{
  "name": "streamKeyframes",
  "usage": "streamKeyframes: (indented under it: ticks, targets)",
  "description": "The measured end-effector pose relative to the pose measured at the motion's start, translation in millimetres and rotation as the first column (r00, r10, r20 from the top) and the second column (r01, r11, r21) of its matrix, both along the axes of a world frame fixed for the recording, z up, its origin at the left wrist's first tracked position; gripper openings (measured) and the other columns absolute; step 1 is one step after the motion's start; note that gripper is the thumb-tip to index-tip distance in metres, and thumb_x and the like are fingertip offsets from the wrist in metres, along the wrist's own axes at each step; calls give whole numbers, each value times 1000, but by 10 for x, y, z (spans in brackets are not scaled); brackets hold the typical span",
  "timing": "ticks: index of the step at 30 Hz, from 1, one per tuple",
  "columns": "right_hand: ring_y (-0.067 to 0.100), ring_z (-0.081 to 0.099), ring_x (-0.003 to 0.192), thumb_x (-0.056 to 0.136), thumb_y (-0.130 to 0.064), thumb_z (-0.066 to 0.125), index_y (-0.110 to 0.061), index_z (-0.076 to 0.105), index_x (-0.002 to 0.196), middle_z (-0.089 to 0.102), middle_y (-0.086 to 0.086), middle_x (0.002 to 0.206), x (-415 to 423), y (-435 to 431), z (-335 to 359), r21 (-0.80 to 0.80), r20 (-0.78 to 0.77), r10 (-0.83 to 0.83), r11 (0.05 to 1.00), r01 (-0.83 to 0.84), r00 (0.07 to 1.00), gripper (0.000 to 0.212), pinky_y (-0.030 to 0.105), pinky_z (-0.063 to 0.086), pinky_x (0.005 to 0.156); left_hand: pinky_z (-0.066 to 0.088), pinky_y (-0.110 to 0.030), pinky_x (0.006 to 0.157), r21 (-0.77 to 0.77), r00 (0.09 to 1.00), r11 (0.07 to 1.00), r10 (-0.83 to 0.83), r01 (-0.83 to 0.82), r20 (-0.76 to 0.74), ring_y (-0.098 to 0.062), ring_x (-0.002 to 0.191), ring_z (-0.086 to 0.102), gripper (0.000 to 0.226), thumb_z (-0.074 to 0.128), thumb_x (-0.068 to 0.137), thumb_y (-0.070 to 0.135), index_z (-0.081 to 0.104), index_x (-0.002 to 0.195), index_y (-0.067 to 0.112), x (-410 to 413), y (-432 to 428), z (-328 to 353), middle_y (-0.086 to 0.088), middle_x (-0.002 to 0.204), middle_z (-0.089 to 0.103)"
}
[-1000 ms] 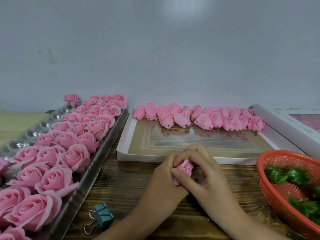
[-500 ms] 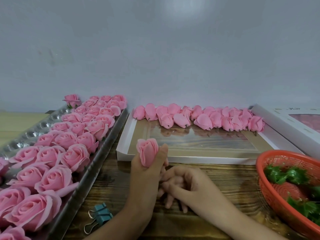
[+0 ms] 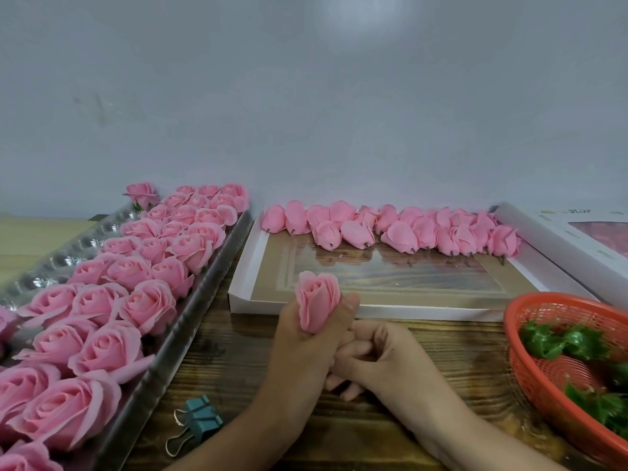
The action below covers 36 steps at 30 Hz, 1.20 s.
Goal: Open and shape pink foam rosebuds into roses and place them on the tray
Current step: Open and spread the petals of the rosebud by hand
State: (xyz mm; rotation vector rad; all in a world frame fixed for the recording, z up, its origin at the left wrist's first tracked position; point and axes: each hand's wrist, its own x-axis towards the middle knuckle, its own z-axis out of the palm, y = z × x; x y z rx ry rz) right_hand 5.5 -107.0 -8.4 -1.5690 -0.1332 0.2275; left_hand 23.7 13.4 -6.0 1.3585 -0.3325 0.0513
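Head view, as we log it:

- One pink foam rosebud [image 3: 317, 305], upright, outer petals slightly loosened. Our left grip [image 3: 306, 351] pinches it between thumb and fingers, above the bench [image 3: 441, 338] and just in front of the shallow white box [image 3: 244, 277].
- Right grip [image 3: 384, 358]: fingers curled in against the left fingers, and we see nothing held.
- Silver tray [image 3: 190, 317] at left, filled with rows of opened roses [image 3: 146, 300].
- Closed buds [image 3: 401, 229] in a row along the box's far edge.
- Orange-red basket [image 3: 530, 379] at right, holding green leaf pieces [image 3: 560, 341].
- Teal binder clip [image 3: 198, 419] on the bench beside the tray.
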Motion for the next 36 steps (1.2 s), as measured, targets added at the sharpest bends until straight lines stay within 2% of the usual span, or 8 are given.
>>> streamKeyframes:
  ticks: [2, 5, 11, 18, 23, 28, 33, 36]
  targets:
    - [7, 65, 55, 85, 4, 68, 3, 63, 83, 69, 2, 64, 7, 4, 4, -6, 10, -1, 1000, 1, 1000, 6, 15, 50, 48, 39, -14, 40, -37, 999, 999, 27, -28, -26, -7, 44, 50, 30, 68, 79, 41, 59, 67, 14, 11, 4, -8, 3, 53, 51]
    - [6, 62, 53, 85, 5, 69, -8, 65, 80, 65, 0, 62, 11, 12, -5, -67, 75, 12, 998, -7, 997, 14, 17, 50, 48, 45, -20, 50, -102, 989, 984, 143, -145, -30, -10, 57, 54, 23, 70, 78, 34, 61, 66, 17, 47, 32, -38, -1, 62, 56]
    - [7, 61, 54, 86, 2, 69, -18, 71, 87, 64, 0, 63, -13, 5, -27, -71, 171, 18, 997, -6, 985, 21, 18, 51, 48, 47, -35, 71, -197, 968, 950, 224, -242, -110, -18, 72, 61, 22, 55, 79, 26, 61, 59, 20, 111, 59, -90, -6, 74, 65]
    - [7, 59, 56, 88, 3, 68, -25, 77, 83, 66, 0, 65, -35, 5, -17, -52, 208, 15, 999, -4, 978, 29, 19, 51, 48, 53, -20, 62, -260, 974, 950, 125, -173, -189, -20, 75, 68, 28, 55, 76, 35, 69, 71, 11, 121, 44, -113, -14, 80, 70]
    - [7, 59, 56, 88, 3, 67, -21, 76, 86, 66, 0, 65, -38, 0, -5, -33, 215, 4, 999, 3, 977, 25, 19, 51, 49, 52, -19, 62, -228, 980, 963, 104, -141, -168, -18, 76, 68, 30, 59, 79, 37, 69, 74, 9, 114, 46, -118, -13, 82, 71]
    - [7, 59, 56, 89, 2, 66, -18, 76, 86, 67, 2, 65, -31, -2, -9, 11, 208, -20, 1000, 19, 978, 22, 19, 51, 48, 52, -20, 59, -233, 979, 963, 93, -135, -183, -17, 72, 67, 30, 53, 76, 37, 69, 65, 15, 128, 36, -110, -12, 78, 70]
    - [9, 59, 56, 89, 2, 65, -18, 75, 85, 67, 4, 66, -30, 5, -27, 24, 211, -47, 999, 43, 976, 23, 21, 52, 49, 52, -23, 58, -243, 976, 963, 68, -118, -206, -22, 72, 66, 46, 53, 73, 47, 66, 76, 3, 128, 37, -102, -18, 82, 70]
    - [8, 59, 55, 90, 2, 64, -17, 75, 85, 68, 4, 66, -34, 3, -23, 14, 207, -42, 999, 39, 977, 22, 21, 52, 49, 54, -23, 63, -247, 976, 963, 52, -105, -212, -25, 78, 68, 43, 49, 81, 41, 68, 76, 3, 133, 40, -118, -19, 86, 71]
